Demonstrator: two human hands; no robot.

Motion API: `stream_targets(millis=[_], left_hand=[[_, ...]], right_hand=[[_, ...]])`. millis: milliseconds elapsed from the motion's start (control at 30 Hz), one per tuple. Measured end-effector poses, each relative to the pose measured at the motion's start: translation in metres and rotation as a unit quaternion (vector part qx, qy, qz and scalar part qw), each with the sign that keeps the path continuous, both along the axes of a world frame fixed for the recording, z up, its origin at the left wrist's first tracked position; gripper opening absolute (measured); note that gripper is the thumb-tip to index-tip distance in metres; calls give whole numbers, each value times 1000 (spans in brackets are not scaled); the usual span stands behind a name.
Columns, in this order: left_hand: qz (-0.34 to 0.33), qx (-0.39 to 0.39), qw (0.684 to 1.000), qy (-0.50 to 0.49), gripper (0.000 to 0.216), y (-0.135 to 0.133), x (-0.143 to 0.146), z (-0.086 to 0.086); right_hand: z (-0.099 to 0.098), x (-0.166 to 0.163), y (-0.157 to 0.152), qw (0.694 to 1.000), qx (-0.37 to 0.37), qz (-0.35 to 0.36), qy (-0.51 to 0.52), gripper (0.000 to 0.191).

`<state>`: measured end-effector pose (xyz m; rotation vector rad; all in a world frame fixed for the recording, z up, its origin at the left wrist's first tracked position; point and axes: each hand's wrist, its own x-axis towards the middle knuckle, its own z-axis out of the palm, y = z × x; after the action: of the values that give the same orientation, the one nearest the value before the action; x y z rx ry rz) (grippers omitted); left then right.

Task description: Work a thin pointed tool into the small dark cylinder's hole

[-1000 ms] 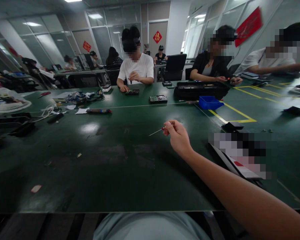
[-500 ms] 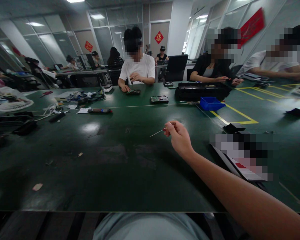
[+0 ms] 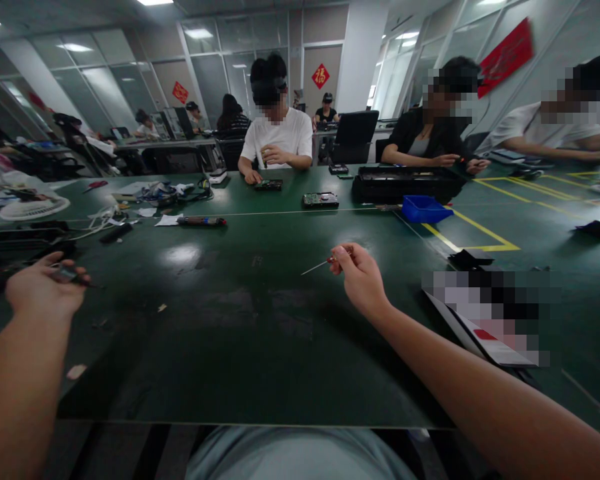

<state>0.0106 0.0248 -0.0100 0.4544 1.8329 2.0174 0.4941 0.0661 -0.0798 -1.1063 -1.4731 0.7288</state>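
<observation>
One screwdriver (image 3: 316,267), clamped in the right hand (image 3: 361,277) over the middle of the counter (image 3: 250,383), points its thin shaft leftward. The left hand (image 3: 44,288), well apart from the right, is closed on a small object (image 3: 67,273) too blurred to identify. Farther back lie a drive (image 3: 321,199) and a blue bin (image 3: 424,209), the bin just before a black case (image 3: 385,187).

Dim overall. Ceiling lights (image 3: 199,33) overhead, white glare on green tabletop (image 3: 230,380), dark shadow beside right forearm (image 3: 455,353). Left hand (image 3: 45,287) and its small object (image 3: 66,273) blurry. Wide-angle stretch at edges, background soft, pixelation over heads (image 3: 457,75) and pale sheet (image 3: 503,349).
</observation>
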Motion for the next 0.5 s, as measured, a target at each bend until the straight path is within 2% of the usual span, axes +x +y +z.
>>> stream_targets(millis=[33,167,300,367,433,500], left_hand=[[-25,15,999,-43,22,9,11,-6],[-266,42,958,-99,29,36,89,-25],[-472,9,881,-39,47,38,182,-45],[-524,-26,851,32,54,33,222,-54],[-543,-77,824,142,43,27,256,-60],[-567,-94,790,213,32,21,282,-62]], right_hand=[[0,0,0,1000,2,-2,0,24],[-1,1,0,1000,11,-13,9,24],[-2,1,1,999,8,-29,19,23],[-2,2,2,999,2,-36,28,23],[-2,3,4,998,-2,-46,34,23],[-1,4,5,998,-3,-63,27,23]])
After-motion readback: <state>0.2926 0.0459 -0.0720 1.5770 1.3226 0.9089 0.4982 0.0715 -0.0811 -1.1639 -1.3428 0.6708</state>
